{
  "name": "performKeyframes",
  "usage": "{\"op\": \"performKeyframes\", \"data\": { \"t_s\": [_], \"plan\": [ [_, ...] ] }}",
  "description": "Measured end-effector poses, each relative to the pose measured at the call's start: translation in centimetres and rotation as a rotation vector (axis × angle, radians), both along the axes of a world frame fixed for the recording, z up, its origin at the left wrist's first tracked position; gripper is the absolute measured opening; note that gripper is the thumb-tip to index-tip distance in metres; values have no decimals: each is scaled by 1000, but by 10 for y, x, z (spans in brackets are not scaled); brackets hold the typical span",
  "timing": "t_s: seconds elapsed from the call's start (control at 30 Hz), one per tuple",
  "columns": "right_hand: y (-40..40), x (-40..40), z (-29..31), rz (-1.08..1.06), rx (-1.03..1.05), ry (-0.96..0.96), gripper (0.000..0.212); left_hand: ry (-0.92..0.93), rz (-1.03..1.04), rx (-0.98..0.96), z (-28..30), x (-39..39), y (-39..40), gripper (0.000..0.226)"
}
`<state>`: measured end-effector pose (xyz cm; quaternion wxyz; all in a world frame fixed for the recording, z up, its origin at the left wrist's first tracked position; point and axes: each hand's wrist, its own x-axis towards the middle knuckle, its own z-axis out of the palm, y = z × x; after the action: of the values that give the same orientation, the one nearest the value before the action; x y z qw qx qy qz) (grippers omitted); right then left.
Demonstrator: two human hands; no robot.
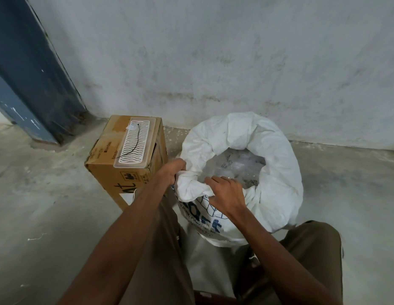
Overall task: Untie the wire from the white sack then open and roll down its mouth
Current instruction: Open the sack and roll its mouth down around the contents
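Observation:
The white sack [277, 172] stands on the floor between my knees with its mouth open and its rim rolled down into a thick collar. Clear plastic pieces show inside. My left hand [171, 172] grips the near-left part of the rolled rim. My right hand [226, 192] grips the near edge of the rim, fingers curled over the fabric above the blue print. A thin black wire [134, 142] lies curved on a white ridged tray atop the cardboard box.
A cardboard box [108, 168] stands just left of the sack, with the white tray [136, 144] on top. A grey wall runs behind, a blue post [35, 73] at the far left. Bare concrete floor lies around; my knees flank the sack.

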<state>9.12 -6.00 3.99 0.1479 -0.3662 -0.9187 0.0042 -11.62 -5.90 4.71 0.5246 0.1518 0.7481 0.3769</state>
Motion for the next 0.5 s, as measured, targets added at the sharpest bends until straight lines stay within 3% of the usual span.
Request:
{"op": "performKeyframes", "data": {
  "t_s": [0.13,0.2,0.3,0.4,0.5],
  "plan": [
    [10,4,-2,-16,19,-13,46,-107,-45,57,3,-6,6,51],
    [15,1,2,-15,23,-7,45,-167,-35,124,5,-11,12,73],
    [15,-3,3,-15,46,-27,45,-14,-1,213,4,-15,17,99],
    [13,-4,-3,-7,48,-2,46,-5,141,290,-3,-20,21,81],
    [17,-5,-6,-8,35,35,44,-269,249,395,2,-22,23,62]
  ]
}}
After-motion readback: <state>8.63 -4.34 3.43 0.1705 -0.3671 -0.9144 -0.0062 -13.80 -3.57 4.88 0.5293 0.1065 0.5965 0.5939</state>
